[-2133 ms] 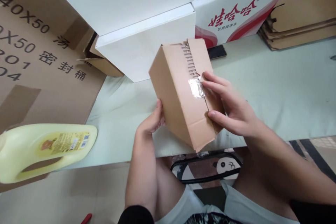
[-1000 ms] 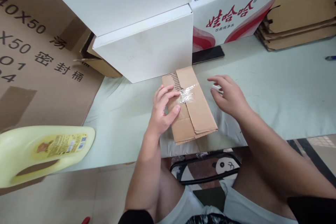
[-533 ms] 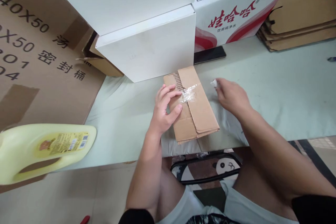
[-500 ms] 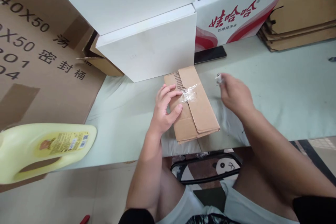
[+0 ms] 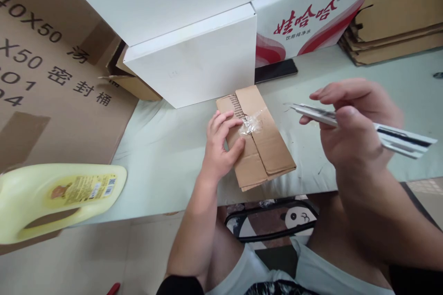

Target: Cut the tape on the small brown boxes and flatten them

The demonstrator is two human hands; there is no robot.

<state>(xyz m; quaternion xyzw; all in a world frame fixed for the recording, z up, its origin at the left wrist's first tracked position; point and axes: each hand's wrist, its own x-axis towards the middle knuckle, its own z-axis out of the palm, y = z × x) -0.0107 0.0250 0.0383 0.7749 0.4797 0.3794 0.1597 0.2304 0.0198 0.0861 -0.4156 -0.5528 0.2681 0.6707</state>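
Note:
A small flat cardboard box (image 5: 272,143) lies on the pale green table cover. Crumpled clear tape (image 5: 251,123) sticks across the seam between its flaps. Resting on the box's left part is my left hand (image 5: 221,145), its fingers apart and the fingertips near the tape. My right hand (image 5: 356,124) is raised to the right of the box, clear of it. Its fingers and thumb grip a white utility knife (image 5: 403,140), whose narrow tip points left toward the box. Part of the knife is hidden by the thumb.
White boxes (image 5: 194,60) stand behind the small box, beside a red-and-white carton (image 5: 294,32). A black phone (image 5: 276,71) lies before the carton. Folded cardboard (image 5: 398,18) is stacked at right. A yellow jug (image 5: 83,189) and a large carton (image 5: 27,78) are at left.
My right hand has come up and to the right and turned, bringing the utility knife into plain view. The box's near end has shifted slightly right, my left hand still on it.

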